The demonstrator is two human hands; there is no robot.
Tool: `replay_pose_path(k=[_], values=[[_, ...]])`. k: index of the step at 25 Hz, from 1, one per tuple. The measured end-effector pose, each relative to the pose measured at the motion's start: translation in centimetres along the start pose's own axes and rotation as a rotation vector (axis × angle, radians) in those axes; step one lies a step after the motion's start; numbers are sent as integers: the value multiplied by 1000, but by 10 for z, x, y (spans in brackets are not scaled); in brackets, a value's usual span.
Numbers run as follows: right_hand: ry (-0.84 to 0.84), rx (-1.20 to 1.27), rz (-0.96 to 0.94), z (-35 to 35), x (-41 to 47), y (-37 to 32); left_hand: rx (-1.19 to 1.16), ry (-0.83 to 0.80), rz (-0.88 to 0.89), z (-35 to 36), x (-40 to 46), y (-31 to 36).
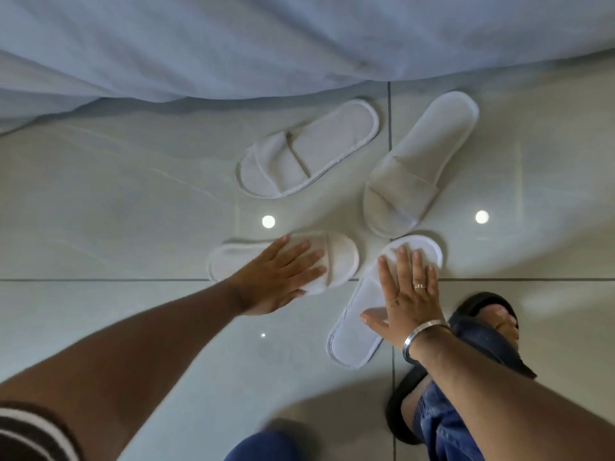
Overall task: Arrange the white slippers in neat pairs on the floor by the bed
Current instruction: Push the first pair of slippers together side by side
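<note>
Both hands flat, fingers spread, nothing gripped: left hand (283, 274) on near-left slipper (336, 261), right hand (407, 294) on near-right slipper (352, 334). All four lie splayed by the bed (233, 44). Suggest rotating toes parallel, then sliding together.

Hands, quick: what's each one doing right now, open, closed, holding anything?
Left hand: open, flat on a white slipper, not gripping.
Right hand: open, flat on another slipper, not gripping.
</note>
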State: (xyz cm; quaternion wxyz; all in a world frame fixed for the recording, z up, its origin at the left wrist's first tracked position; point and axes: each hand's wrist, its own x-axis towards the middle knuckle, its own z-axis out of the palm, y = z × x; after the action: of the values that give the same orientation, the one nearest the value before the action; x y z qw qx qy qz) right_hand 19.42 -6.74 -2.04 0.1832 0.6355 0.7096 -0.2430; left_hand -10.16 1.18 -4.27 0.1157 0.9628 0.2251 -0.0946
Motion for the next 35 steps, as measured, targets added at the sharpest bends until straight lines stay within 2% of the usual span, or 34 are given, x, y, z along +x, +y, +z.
replay_pose_path(k=[3,6,7,9,10,11,12,14,16,17,19,22,25,29,31,35], values=[[8,-15,-96,-2,9,-29,27,-110,144,-7,-57,-29],[9,1,-133,0,13,-69,-52,-86,81,-15,-89,-41],[0,20,-117,2,12,-77,-113,-33,-25,-16,-90,-37],[-23,15,-102,12,16,-92,-227,63,-442,-10,-98,-29],[-26,16,-87,15,15,-87,-272,48,-648,-9,-90,-23],[-27,19,-78,15,15,-82,-291,11,-782,-4,-85,-17],[-33,17,-75,16,17,-81,-268,-20,-828,1,-87,-14],[-107,10,-71,12,21,-85,-205,-50,-761,11,-108,-17],[-190,-10,-53,8,23,-86,-142,-36,-623,13,-133,-28],[-192,2,-50,9,23,-86,-109,-37,-561,12,-142,-35],[-85,10,-73,15,21,-86,-83,-42,-514,5,-142,-48],[-20,-1,-99,16,20,-85,-141,39,-592,-4,-102,-53],[116,-6,-96,-2,38,-90,-189,2,-722,4,-75,-47],[237,5,75,-30,67,-98,-187,25,-764,14,-77,-47],[230,6,159,-44,70,-100,-192,30,-761,11,-75,-47],[90,68,331,-63,75,-98,-211,28,-767,6,-75,-47]])
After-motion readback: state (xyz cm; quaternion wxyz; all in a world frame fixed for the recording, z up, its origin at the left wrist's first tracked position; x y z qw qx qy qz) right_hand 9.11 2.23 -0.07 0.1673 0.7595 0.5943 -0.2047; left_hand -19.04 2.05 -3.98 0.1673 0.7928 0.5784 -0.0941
